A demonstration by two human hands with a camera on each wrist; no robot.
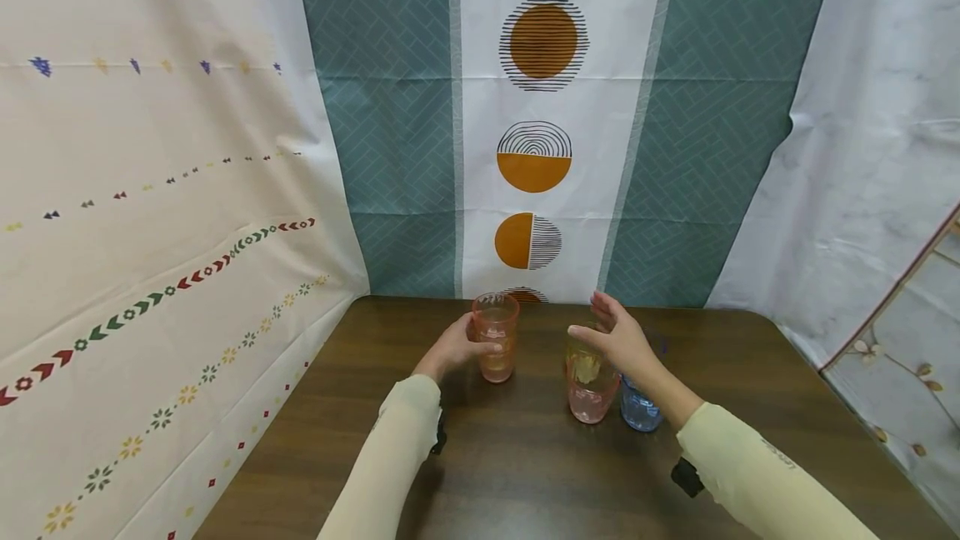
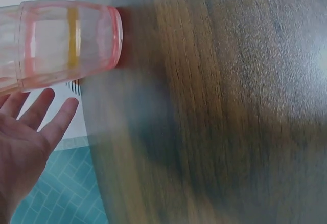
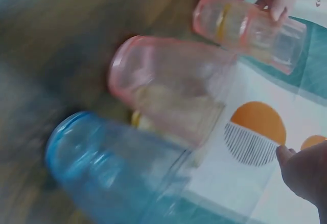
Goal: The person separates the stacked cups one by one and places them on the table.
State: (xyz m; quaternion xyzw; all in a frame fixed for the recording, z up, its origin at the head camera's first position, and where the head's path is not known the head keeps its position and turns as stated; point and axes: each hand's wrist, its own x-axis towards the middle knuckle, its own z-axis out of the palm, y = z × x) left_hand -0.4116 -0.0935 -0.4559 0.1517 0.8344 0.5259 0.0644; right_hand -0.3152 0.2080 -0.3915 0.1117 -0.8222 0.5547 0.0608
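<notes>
A stack of nested tumblers (image 1: 497,322), pinkish with a yellow band inside, stands upright at the back of the table. Beside it is my left hand (image 1: 453,348), its thumb across the front of the glass and its fingers at the far side. Those fingers (image 2: 61,119) look straight and spread in the left wrist view, tips right by the glass. Over to the right, my right hand (image 1: 618,344) hovers with spread fingers above three tumblers and holds nothing. They are a pink tumbler (image 1: 588,405), a yellow tumbler (image 3: 184,116) partly hidden behind it, and a blue tumbler (image 1: 640,408).
The dark wooden table (image 1: 525,482) ends at a patterned cloth backdrop (image 1: 397,148). A cream embroidered cloth (image 1: 187,232) hangs on the left, and a pale marbled cloth (image 1: 862,232) on the right.
</notes>
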